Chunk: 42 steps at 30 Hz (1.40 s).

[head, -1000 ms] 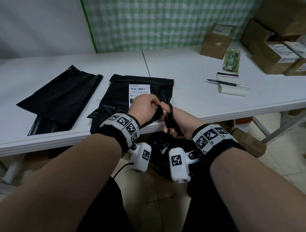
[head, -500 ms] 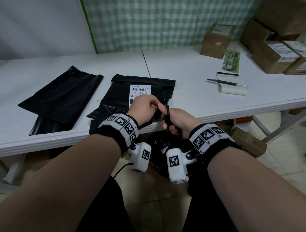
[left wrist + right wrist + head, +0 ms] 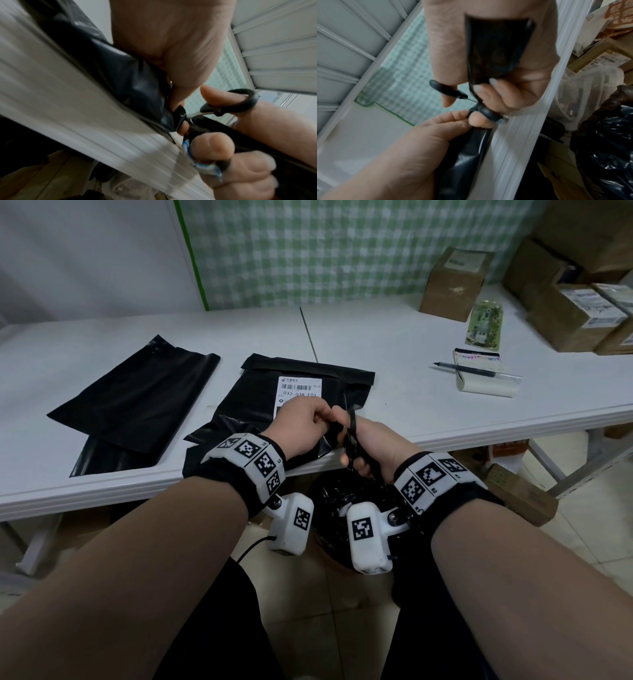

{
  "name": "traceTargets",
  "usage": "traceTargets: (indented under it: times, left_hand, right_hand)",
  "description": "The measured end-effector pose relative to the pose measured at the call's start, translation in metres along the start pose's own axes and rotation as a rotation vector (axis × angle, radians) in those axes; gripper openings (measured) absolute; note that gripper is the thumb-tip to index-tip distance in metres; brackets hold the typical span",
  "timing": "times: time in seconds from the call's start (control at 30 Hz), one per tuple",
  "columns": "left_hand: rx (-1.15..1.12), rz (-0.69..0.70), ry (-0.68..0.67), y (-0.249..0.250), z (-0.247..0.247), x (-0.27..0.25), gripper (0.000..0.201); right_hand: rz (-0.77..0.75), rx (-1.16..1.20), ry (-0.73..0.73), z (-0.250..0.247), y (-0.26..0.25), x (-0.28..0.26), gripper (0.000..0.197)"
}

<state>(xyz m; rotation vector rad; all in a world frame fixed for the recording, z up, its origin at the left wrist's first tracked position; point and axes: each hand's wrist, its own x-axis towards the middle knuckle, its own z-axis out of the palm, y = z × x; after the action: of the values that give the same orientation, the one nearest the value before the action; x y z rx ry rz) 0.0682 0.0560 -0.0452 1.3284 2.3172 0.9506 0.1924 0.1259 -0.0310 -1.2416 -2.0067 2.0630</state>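
A black plastic parcel bag [image 3: 250, 402] with a white barcode label lies at the front of the white table [image 3: 479, 429], its near end hanging over the table edge. My left hand [image 3: 301, 422] pinches the bag's right edge; in the left wrist view the bag [image 3: 133, 81] bunches under the left hand's fingers [image 3: 178, 94]. My right hand [image 3: 373, 443] grips black-handled scissors [image 3: 351, 426], blades pointing away along that edge. The thumb sits in one scissor loop [image 3: 447, 88]. A cut black strip [image 3: 494, 47] hangs across the right palm.
Two flat black bags [image 3: 137, 402] lie at the left. A pen [image 3: 469, 369] rests on a paper roll [image 3: 486, 381], with a green packet [image 3: 484, 325] behind. Cardboard boxes [image 3: 452, 285] stand at the back right. A black-lined bin [image 3: 342, 498] stands under the table edge.
Both hands and the scissors have edged a little farther from me along the bag's right edge. The bag and the other things have stayed put.
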Motion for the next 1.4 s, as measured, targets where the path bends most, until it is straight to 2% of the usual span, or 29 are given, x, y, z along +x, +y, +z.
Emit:
traceTargets:
  times: [0.13, 0.4, 0.6, 0.87, 1.1, 1.4]
  left_hand:
    - [0.007, -0.003, 0.008, 0.0, 0.0, 0.0, 0.015]
    - [-0.078, -0.009, -0.065, 0.001, -0.005, -0.005, 0.016]
    - [-0.04, 0.0, -0.066, 0.003, -0.006, -0.006, 0.014]
    - [-0.087, -0.033, -0.121, 0.004, -0.008, -0.01, 0.011]
    - [-0.082, -0.046, -0.13, 0.006, -0.009, -0.011, 0.011]
    - [-0.055, -0.076, -0.193, 0.009, -0.016, -0.014, 0.011]
  right_hand:
    - [-0.058, 0.008, 0.046, 0.003, 0.001, 0.0, 0.04]
    - [-0.048, 0.018, 0.035, -0.003, -0.002, -0.002, 0.044]
    - [-0.111, -0.001, 0.133, 0.005, -0.002, 0.002, 0.034]
    - [-0.035, 0.085, 0.056, -0.001, -0.003, 0.002, 0.049]
    - [-0.103, 0.008, 0.182, 0.004, 0.0, 0.006, 0.039]
    - [-0.062, 0.124, 0.132, -0.003, -0.001, 0.01, 0.051]
